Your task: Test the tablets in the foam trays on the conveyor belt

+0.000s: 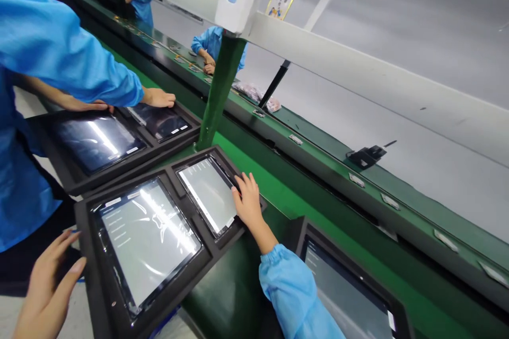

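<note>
A black foam tray point(175, 190) lies tilted in front of me with two screen panels in its recesses. The larger panel point(147, 243), under shiny clear film, is lit pale grey. Beside it the smaller panel point(210, 190) is lit as well, with white labels along its edge. My left hand point(50, 286) is at the tray's left edge, thumb and fingers apart; whether it touches the tray I cannot tell. Over the tray's right edge lies my right hand point(248, 201), fingers spread, next to the smaller panel.
A co-worker's blue sleeve point(75, 53) reaches over another foam tray point(71, 183) of dark panels at left. At lower right is a third tray point(304, 228) with a panel. A green post point(217, 95) stands behind, before a conveyor line point(334, 164) carrying small parts.
</note>
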### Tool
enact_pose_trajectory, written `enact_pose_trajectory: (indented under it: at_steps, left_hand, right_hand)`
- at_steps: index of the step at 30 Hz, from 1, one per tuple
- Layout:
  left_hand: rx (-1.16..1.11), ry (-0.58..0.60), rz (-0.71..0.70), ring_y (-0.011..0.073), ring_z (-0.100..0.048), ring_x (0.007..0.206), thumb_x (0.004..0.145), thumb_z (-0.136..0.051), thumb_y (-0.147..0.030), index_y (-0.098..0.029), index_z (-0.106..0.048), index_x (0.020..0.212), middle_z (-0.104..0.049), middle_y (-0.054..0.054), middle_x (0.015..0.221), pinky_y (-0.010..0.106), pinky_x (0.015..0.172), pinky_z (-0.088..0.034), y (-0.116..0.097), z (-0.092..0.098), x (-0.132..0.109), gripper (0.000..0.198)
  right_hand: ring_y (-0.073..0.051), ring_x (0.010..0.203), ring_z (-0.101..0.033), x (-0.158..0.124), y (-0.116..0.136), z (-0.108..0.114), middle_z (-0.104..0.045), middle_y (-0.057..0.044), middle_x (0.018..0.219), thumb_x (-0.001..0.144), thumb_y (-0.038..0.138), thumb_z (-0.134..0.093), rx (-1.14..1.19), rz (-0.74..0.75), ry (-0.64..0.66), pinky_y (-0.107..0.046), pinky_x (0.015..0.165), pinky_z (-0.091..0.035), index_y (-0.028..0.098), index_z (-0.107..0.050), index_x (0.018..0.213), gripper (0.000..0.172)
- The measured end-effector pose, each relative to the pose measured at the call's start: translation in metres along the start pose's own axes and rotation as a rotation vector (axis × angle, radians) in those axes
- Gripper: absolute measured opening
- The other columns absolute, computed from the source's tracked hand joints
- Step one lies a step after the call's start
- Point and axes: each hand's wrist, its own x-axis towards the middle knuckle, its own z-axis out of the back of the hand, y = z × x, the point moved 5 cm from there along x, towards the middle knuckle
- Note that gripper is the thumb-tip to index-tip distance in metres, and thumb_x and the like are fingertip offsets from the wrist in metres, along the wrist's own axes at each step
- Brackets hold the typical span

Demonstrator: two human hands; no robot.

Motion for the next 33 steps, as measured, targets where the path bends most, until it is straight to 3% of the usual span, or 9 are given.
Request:
enact_pose_trajectory:
  at_steps: [3,6,10,16,23,27,30,31,33]
  left_hand:
    - [0.200,0.083,-0.316,0.0316,-0.027,0.152,0.096,-0.044,-0.048,-0.060,-0.045,0.137,-0.035,-0.013,0.159,0.066,0.126,-0.018,-0.033,-0.011,0.015,0.044]
    - [0.294,0.111,-0.498,0.0323,-0.024,0.153,0.098,-0.044,-0.038,-0.047,-0.049,0.139,-0.034,-0.003,0.161,0.066,0.124,-0.021,-0.041,-0.017,0.027,0.042]
    - [0.381,0.131,-0.521,0.0339,-0.023,0.153,0.101,-0.041,-0.036,-0.032,-0.059,0.132,-0.037,0.006,0.160,0.063,0.123,-0.024,-0.043,-0.020,0.043,0.037]
    - [0.464,0.191,-0.526,0.0337,-0.018,0.154,0.101,-0.039,-0.041,-0.028,-0.065,0.129,-0.034,0.007,0.162,0.062,0.123,-0.026,-0.055,-0.024,0.060,0.040]
    - [0.445,0.171,-0.430,0.0376,-0.020,0.153,0.100,-0.041,-0.043,-0.032,-0.072,0.119,-0.036,0.004,0.162,0.070,0.120,-0.022,-0.046,-0.020,0.065,0.037]
    - [0.341,0.123,-0.324,0.0334,-0.018,0.155,0.099,-0.041,-0.049,-0.036,-0.067,0.127,-0.031,-0.002,0.164,0.063,0.126,-0.015,-0.027,-0.014,0.065,0.040]
    - [0.207,-0.018,-0.135,0.0348,-0.016,0.155,0.097,-0.037,-0.057,-0.025,-0.038,0.152,-0.024,0.008,0.166,0.061,0.128,-0.015,0.003,-0.008,0.044,0.064]
    - [0.160,-0.037,-0.056,0.0376,-0.021,0.153,0.097,-0.035,-0.059,-0.022,-0.030,0.156,-0.027,0.013,0.164,0.065,0.126,-0.018,0.016,-0.009,0.031,0.070]
    - [0.067,0.039,0.077,0.0451,-0.042,0.141,0.096,-0.027,-0.063,-0.024,-0.029,0.156,-0.045,0.018,0.153,0.074,0.115,-0.036,0.039,-0.017,0.000,0.071]
  right_hand:
    - [-0.038,0.151,-0.031,0.006,-0.020,0.006,-0.042,-0.022,0.158,0.100,0.034,-0.042,-0.011,-0.136,-0.030,-0.059,0.121,-0.026,0.007,-0.048,0.147,0.055]
    - [-0.038,0.136,-0.053,0.012,-0.039,0.011,-0.056,-0.027,0.144,0.101,0.034,-0.037,0.008,-0.237,0.003,-0.052,0.114,-0.039,0.000,-0.052,0.142,0.055]
    - [-0.036,0.125,-0.064,0.016,-0.052,0.014,-0.066,-0.023,0.133,0.101,0.037,-0.035,0.032,-0.292,0.064,-0.048,0.107,-0.047,0.005,-0.062,0.133,0.053]
    - [-0.034,0.126,-0.062,0.018,-0.053,0.014,-0.066,-0.022,0.133,0.101,0.038,-0.035,0.030,-0.315,0.089,-0.045,0.107,-0.046,0.007,-0.063,0.133,0.053]
    - [-0.033,0.128,-0.060,0.018,-0.052,0.014,-0.064,-0.023,0.136,0.100,0.036,-0.034,0.039,-0.314,0.106,-0.044,0.109,-0.044,0.006,-0.062,0.133,0.053]
    - [-0.032,0.127,-0.061,0.018,-0.055,0.015,-0.065,-0.021,0.134,0.102,0.035,-0.034,0.046,-0.307,0.114,-0.043,0.109,-0.044,0.010,-0.064,0.130,0.048]
    - [-0.028,0.118,-0.065,0.018,-0.062,0.017,-0.069,-0.016,0.125,0.104,0.036,-0.042,0.052,-0.312,0.137,-0.045,0.106,-0.047,0.015,-0.067,0.119,0.036]
    - [-0.026,0.116,-0.066,0.019,-0.064,0.018,-0.070,-0.014,0.123,0.104,0.037,-0.047,0.058,-0.312,0.147,-0.046,0.105,-0.047,0.016,-0.068,0.116,0.032]
    - [-0.023,0.113,-0.066,0.020,-0.066,0.018,-0.069,-0.010,0.121,0.102,0.040,-0.056,0.076,-0.309,0.170,-0.047,0.104,-0.049,0.017,-0.067,0.114,0.028]
